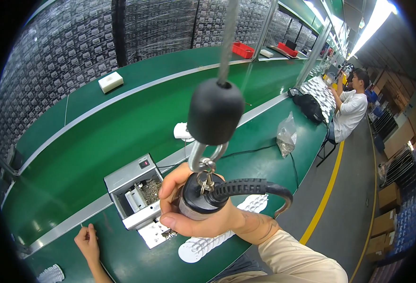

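My right hand (203, 226) is wrapped round an electric screwdriver (199, 200), a dark cylinder that stands upright with a ribbed cable bending off to the right. Metal rings and a hook join its top to a black bell-shaped stopper (216, 113) on a hanging rope. The tool's lower end is hidden by my hand. Below and left of it is a grey screw feeder (130, 167) with small screws in its tray. My left hand (88, 243) hovers over the green bench at the left, thumb and forefinger pinched together; anything between them is too small to name.
Overlapping white discs (191, 252) lie near the bench edge, and a white stack (51, 273) stands at lower left. Farther right are a clear bag of small parts (286, 137) and a black bag (309, 107). A co-worker (352, 108) sits at the far right.
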`<action>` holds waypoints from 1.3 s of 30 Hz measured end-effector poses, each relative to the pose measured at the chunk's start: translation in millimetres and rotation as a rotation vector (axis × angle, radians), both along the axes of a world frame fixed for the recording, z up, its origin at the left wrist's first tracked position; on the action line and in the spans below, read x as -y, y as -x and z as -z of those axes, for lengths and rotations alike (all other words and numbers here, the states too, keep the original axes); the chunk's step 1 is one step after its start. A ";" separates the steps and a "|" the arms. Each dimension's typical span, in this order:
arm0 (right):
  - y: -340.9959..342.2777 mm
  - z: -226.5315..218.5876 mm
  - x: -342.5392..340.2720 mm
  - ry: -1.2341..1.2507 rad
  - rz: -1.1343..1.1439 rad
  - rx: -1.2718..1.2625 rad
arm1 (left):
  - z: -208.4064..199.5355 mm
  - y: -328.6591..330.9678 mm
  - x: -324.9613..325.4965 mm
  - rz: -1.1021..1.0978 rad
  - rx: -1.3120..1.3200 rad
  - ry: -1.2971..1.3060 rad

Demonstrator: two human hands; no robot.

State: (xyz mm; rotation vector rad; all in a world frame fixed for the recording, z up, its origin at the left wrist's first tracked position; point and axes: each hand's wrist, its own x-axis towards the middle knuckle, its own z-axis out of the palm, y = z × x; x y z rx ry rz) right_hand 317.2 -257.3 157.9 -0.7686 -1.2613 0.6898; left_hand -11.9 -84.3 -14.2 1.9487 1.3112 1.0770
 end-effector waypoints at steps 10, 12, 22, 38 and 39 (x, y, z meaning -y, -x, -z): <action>-3.7 -6.8 5.7 0.013 0.009 0.121 | -4.2 -4.4 -0.8 0.004 -0.024 -0.015; 1.3 -14.2 16.1 0.116 -0.075 -0.130 | -4.1 -4.6 -0.2 -0.004 -0.026 0.003; 22.9 -26.1 44.8 -0.229 -0.737 -0.445 | 12.7 9.4 -4.4 0.013 -0.047 -0.077; 27.7 -30.8 60.7 -0.074 -0.633 -0.308 | -30.3 0.0 15.4 0.013 -0.192 -0.048; 29.3 -32.4 64.9 -0.069 -0.626 -0.304 | -28.8 -1.6 15.4 0.017 -0.192 -0.057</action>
